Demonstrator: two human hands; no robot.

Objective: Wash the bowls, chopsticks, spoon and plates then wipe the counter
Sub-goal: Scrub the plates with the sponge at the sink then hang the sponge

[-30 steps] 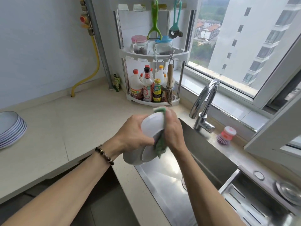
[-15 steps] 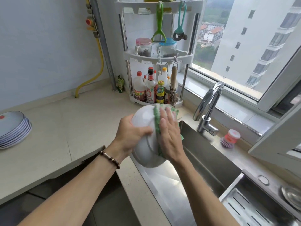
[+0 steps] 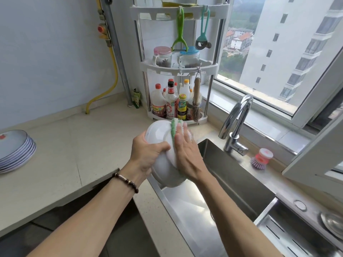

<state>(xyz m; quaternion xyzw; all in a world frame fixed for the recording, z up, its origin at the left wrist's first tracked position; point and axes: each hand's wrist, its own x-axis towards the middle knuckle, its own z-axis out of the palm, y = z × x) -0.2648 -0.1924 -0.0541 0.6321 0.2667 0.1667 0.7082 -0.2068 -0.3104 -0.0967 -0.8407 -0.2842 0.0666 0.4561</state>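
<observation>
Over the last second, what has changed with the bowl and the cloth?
The right hand went from gripping the bunched green cloth to pressing it flat against the white bowl, which tipped more upright. The left hand kept gripping the bowl above the sink; the plates stayed stacked.

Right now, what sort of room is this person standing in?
Most likely a home kitchen, high in an apartment block: a steel sink with a faucet, a corner rack of sauce bottles, and stacked plates on the counter.
</observation>
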